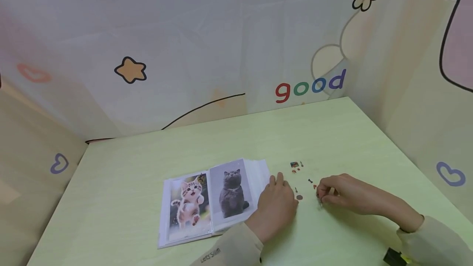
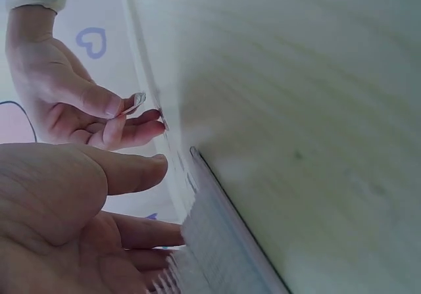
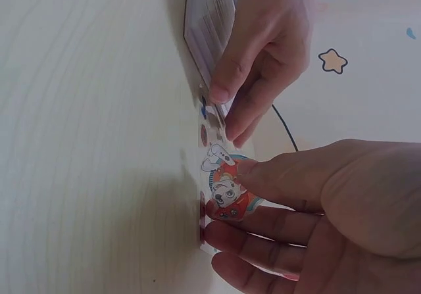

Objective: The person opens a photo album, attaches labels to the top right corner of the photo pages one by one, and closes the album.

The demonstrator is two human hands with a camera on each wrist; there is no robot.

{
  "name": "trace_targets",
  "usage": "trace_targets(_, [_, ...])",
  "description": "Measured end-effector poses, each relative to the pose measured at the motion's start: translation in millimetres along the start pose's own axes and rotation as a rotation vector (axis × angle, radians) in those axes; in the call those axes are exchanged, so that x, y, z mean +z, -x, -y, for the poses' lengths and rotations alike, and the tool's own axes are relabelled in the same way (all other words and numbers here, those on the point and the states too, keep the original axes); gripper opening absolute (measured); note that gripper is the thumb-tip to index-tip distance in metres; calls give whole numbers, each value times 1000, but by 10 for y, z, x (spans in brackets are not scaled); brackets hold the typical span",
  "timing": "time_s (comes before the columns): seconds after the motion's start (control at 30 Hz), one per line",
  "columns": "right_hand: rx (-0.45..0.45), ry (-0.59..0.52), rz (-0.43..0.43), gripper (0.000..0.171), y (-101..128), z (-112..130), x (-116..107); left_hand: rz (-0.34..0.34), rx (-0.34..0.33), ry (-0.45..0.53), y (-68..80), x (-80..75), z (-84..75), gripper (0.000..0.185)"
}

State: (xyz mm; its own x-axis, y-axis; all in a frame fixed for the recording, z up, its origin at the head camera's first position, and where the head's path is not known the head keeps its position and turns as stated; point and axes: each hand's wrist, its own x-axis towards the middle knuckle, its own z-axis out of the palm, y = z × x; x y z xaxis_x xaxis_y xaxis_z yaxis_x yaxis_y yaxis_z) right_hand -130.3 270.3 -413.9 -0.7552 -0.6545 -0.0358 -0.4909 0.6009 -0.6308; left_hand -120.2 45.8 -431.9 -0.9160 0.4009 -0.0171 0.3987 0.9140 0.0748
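The right hand [image 3: 309, 208], low in the right wrist view, pinches a cartoon-puppy sticker [image 3: 227, 189] between thumb and fingers just above the table [image 1: 332, 134], while the left hand [image 1: 275, 204], fingers fairly straight, presses on the right edge of the one open photo album [image 1: 210, 200] in the lower middle of the head view. The sticker looks thin, light and floppy, likely tacky beneath, so it seems best held by its edge. Two cat photos show, and several small stickers [image 1: 297, 166], too tiny to count, lie between the hands.
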Motion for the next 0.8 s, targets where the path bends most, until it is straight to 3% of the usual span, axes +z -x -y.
trace_targets(0.13, [19, 2, -12, 14, 0, 24, -10, -35, 34, -15, 68, -55, 14, 42])
trace_targets(0.4, [17, 10, -30, 10, -57, 108, -92, -128, 125, -15, 325, -255, 146, 52])
trace_targets(0.6, [21, -21, 1, 12, -207, 220, -147, -175, 107, 32, 478, -352, 362, 52])
trace_targets(0.8, [12, -79, 52, 15, -433, 337, -161, -169, 48, 135, 580, -371, 623, 52])
